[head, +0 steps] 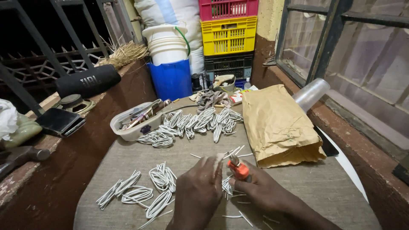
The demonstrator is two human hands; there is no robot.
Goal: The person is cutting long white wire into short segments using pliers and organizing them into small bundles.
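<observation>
My left hand pinches a coil of white wire near the table's front. My right hand grips an orange-handled cutting tool, its jaws up at the wire's end beside my left fingertips. A few looped white wire bundles lie to the left of my hands. Many more white bundles are heaped farther back across the grey cloth-covered table. Short cut wire scraps are scattered around my hands.
A brown paper bag lies at right with a clear cylinder behind it. A plastic tray of tools sits at back left. Stacked crates, white buckets and a blue bin stand behind. A black cylindrical speaker rests on the left ledge.
</observation>
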